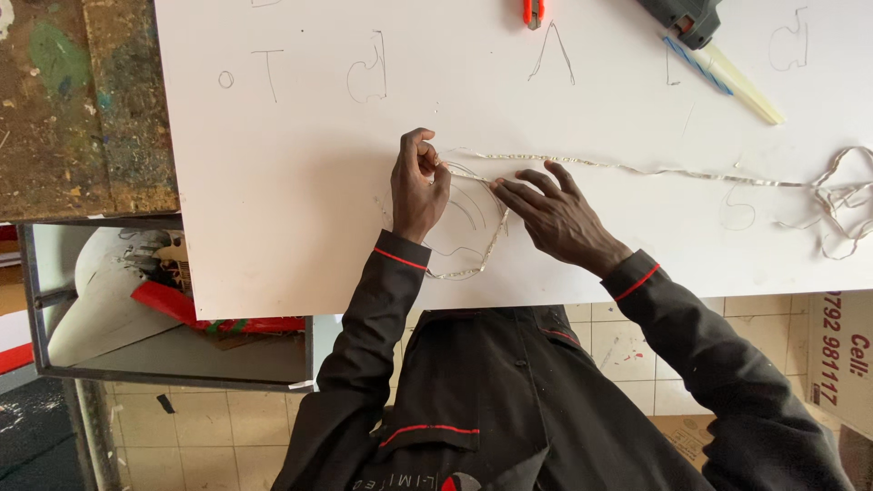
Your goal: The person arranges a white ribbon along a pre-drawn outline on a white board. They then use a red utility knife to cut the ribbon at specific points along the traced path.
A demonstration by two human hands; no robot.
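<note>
A large white board [291,182] with pencilled letter outlines lies in front of me. A thin silvery strip [637,169] runs across it from a tangle at the right edge to a curved loop under my hands. My left hand [418,186] pinches the strip's end between thumb and fingers, just above a pencilled curved outline. My right hand [555,214] lies flat beside it, fingertips pressing the strip onto the board. Both sleeves are dark with red trim.
A glue gun [687,18] and a pale glue stick [741,84] lie at the board's top right. An orange cutter [533,11] sits at the top edge. A worn wooden bench [82,100] is to the left, with an open grey bin [173,336] below it.
</note>
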